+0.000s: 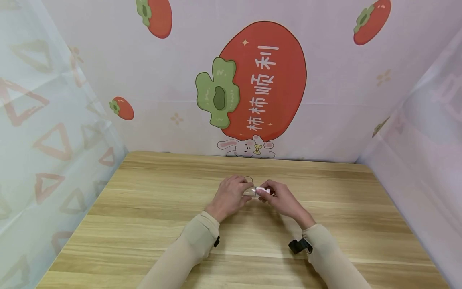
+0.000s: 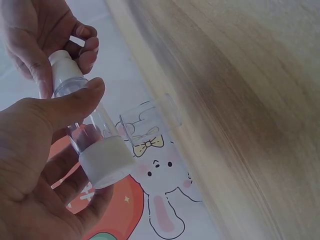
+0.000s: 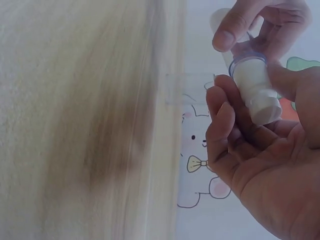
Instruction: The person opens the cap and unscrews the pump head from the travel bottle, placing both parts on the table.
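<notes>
Above the wooden tabletop (image 1: 151, 224), gripping the clear bottle (image 2: 102, 119) round its body with the left hand (image 1: 231, 196), pinching its white top (image 2: 66, 67) with the right hand (image 1: 283, 198). Could spin the smooth body if twisting harder than clasping. Might also topple the clear cylinder (image 2: 150, 120), near and beyond, by swinging knuckles wide.

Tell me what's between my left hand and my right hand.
A clear bottle with white ends spans the gap between your left hand and right hand, held by both; the head view shows that stretch.
</notes>
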Tool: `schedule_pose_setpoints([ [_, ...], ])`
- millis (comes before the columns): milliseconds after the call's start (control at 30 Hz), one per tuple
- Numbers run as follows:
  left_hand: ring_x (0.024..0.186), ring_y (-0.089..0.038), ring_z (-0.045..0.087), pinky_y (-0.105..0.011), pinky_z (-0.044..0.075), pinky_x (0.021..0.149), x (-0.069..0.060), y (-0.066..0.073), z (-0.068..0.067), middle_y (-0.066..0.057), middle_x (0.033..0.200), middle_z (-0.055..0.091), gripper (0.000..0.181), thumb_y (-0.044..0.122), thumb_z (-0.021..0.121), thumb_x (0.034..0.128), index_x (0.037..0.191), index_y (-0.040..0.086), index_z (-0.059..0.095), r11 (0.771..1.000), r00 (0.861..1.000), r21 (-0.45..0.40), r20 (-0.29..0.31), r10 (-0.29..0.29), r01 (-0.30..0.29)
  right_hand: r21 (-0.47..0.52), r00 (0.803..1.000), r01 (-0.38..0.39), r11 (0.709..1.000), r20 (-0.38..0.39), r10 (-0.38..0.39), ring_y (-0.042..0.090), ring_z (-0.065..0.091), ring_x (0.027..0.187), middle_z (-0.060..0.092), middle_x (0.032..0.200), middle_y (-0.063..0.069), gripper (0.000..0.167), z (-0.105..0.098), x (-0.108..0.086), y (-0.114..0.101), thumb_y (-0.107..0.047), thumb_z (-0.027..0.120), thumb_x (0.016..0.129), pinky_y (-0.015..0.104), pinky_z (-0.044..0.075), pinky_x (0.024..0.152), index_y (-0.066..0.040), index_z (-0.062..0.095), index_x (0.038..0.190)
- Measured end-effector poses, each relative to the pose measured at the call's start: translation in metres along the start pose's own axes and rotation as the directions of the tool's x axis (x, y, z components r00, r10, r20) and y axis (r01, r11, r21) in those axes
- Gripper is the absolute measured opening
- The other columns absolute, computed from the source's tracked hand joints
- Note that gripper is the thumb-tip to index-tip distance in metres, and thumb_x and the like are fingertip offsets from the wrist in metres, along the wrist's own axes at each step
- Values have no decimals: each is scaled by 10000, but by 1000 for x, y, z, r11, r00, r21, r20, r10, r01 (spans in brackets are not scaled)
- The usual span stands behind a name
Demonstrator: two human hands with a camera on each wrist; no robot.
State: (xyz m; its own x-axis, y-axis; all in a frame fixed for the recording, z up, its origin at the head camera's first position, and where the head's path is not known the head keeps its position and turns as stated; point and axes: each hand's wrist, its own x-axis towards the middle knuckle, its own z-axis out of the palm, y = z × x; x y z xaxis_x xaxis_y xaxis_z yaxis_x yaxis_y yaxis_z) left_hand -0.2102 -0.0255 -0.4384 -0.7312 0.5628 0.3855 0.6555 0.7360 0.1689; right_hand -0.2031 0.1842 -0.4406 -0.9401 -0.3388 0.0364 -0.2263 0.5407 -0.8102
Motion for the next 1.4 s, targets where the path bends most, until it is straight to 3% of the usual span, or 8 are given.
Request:
schedule_pose_setpoints([
  [233,1037,-220,642,-399,545,856,0,0,0,-20,1112,721,381,288,842,847,1192,152,754,1000,1000,-21,21,-7,8,-20,999,41,999,-18,-42,178,624,781,684,909,20,172,2,0,1,-204,668,1002,278,521,626,-42,652,1057],
  [500,1037,-230,641,-416,542,884,-3,-2,-1,-30,1136,714,394,304,804,885,1242,151,735,994,994,-84,91,-60,67,-56,996,79,995,-42,-81,164,598,780,664,959,14,177,0,1,1,-188,748,942,278,518,621,-96,665,1069],
  [867,1002,-193,660,-374,547,854,-3,-7,2,-24,1116,728,398,297,788,904,1253,114,726,965,981,-231,172,-88,127,-58,990,139,989,-27,-141,176,605,858,659,1004,10,205,-3,0,-5,-115,772,916,297,553,716,-120,664,1091],
  [1133,971,-194,670,-392,543,842,-3,-7,-1,-34,1057,731,360,268,807,891,1215,126,742,940,978,-308,184,-93,147,-33,982,181,983,-56,-183,174,623,878,674,971,-17,57,-4,-1,-10,-112,699,973,327,568,747,-117,690,1029],
  [1400,941,-193,662,-390,532,817,-2,-6,-3,-38,1041,726,369,278,812,882,1214,133,744,938,978,-312,185,-96,151,-10,976,199,980,-85,-200,187,641,925,689,1007,19,92,-5,-1,-14,-39,671,975,410,576,791,-59,688,1063],
])
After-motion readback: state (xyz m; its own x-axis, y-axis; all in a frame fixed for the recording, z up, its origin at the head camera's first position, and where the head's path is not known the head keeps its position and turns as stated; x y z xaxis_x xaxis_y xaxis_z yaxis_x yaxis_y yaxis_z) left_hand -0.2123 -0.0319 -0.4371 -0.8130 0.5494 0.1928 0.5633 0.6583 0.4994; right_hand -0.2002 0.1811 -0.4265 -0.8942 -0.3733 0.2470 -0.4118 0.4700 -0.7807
